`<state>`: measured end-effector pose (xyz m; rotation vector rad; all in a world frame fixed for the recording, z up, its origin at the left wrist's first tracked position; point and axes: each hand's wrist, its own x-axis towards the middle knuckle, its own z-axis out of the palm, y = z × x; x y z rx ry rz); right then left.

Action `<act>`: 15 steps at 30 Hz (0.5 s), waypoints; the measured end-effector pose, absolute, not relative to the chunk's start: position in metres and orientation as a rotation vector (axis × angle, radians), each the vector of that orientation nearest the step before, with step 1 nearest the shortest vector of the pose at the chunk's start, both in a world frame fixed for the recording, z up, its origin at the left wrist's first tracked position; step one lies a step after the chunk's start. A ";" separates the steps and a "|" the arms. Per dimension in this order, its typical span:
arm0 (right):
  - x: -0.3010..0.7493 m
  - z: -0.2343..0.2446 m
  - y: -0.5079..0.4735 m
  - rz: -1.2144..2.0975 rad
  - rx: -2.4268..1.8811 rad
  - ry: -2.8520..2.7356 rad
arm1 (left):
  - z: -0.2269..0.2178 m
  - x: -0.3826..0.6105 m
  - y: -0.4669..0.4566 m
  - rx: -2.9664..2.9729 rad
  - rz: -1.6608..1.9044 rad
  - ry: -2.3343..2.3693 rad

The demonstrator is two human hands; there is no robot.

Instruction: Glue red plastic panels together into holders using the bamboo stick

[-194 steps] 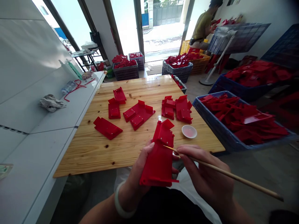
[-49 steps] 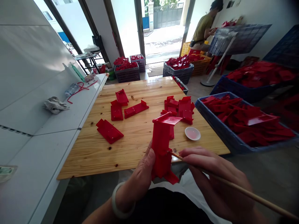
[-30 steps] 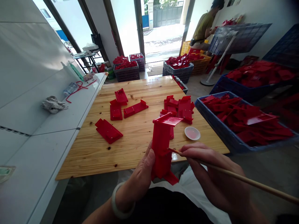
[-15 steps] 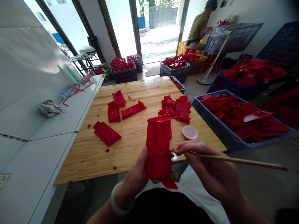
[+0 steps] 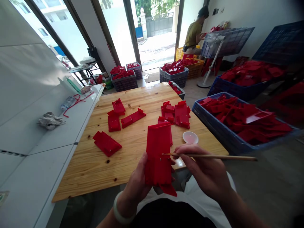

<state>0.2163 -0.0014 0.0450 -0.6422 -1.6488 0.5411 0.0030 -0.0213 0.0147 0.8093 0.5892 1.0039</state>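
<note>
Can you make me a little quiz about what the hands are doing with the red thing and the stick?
1. True or false: the left hand holds the wooden stick.
2. The stick's tip meets: A) a bottle, B) the red plastic part, C) a crate?
3. Fill in: the white dish rests on the wooden ____.
Key: 1 false, the right hand holds it; 2 B; 3 table.

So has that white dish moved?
No. The white dish keeps its spot near the right edge of the wooden table, beside the red parts.
</note>
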 end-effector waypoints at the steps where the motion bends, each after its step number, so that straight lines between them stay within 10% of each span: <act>1: 0.217 0.044 -0.001 0.540 -0.638 -1.613 | 0.014 0.004 -0.018 0.809 0.993 0.604; 15: 0.275 -0.018 0.016 0.594 -1.001 -1.235 | 0.016 0.039 0.206 1.489 1.149 1.342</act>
